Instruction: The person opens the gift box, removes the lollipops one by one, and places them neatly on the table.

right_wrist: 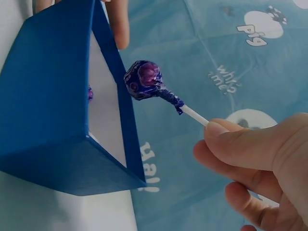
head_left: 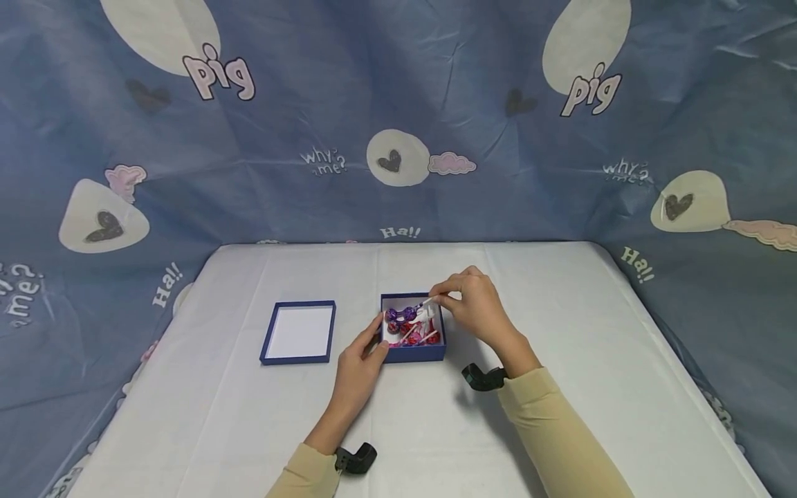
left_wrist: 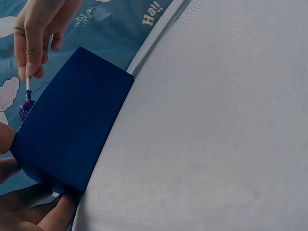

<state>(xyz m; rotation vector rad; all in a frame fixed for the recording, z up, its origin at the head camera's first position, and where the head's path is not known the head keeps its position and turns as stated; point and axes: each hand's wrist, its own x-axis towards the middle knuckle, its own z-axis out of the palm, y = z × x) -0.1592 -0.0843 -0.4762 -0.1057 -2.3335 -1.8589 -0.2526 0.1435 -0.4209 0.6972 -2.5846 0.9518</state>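
My right hand (head_left: 476, 308) pinches the white stick of a purple-wrapped lollipop (right_wrist: 144, 80) between thumb and forefinger. The lollipop's head hangs at the opening of a blue box (head_left: 416, 354), seen close up in the right wrist view. Inside the box lie several wrapped lollipops (head_left: 414, 337), red, pink and purple, with white sticks pointing various ways. With fingers along the left side and thumb at the near left corner, my left hand (head_left: 359, 370) grips the box. In the left wrist view the box's blue side wall (left_wrist: 72, 120) hides its contents.
A shallow blue box lid (head_left: 303, 332) with a white inside lies to the left of the box. Both stand on a white-covered table (head_left: 218, 415). Behind the table hangs a blue printed cloth (head_left: 349, 90). A black wrist camera (head_left: 484, 378) sits on the right wrist.
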